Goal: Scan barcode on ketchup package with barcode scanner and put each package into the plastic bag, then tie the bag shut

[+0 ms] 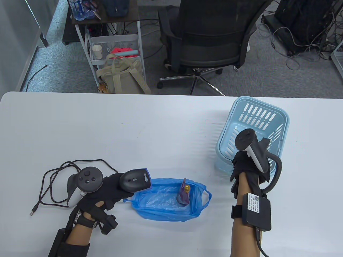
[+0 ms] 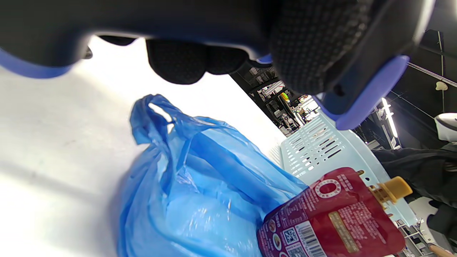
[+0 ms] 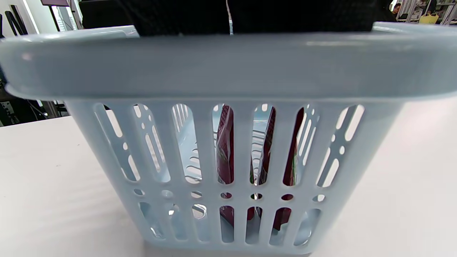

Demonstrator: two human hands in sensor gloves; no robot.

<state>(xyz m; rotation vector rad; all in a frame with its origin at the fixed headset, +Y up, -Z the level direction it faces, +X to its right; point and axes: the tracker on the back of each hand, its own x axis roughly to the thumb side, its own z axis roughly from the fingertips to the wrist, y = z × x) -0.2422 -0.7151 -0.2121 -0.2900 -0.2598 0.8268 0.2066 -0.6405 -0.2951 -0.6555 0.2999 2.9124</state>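
A: Blue plastic bag (image 1: 166,200) lies flat on the white table (image 1: 107,128), mouth open, handles toward the right. One ketchup package (image 1: 184,193) sits at its mouth: red pouch, yellow cap up.

B: Is the pouch fully in?

A: Can't tell. Left wrist view shows its barcode face (image 2: 310,237) toward the camera, pouch against the bag film, cap pointing at the basket.

B: Left hand?

A: Left hand (image 1: 107,190) is wrapped around the barcode scanner (image 1: 135,180). Scanner head is black with blue trim and sits over the bag's left edge, nose toward the pouch. Its cable (image 1: 57,176) loops off to the left on the table; the plug end lies loose.

B: Right hand?

A: Right hand (image 1: 245,166) is down inside the light blue basket (image 1: 257,117), fingers over the near rim. Right wrist view only shows black glove (image 3: 292,14) above the rim. Grip state: cannot tell, fingers are hidden.

B: More stock in the basket?

A: Yes, red pouches (image 3: 225,142) are visible through the slots, standing on edge. The exact count is unclear.

B: Basket position?

A: Right side of the table, just beyond and right of the bag, not touching it in the table view.

B: Background?

A: Black office chair (image 1: 206,34) and a wire cart (image 1: 115,53) with a beige tote (image 1: 120,75) behind the table.
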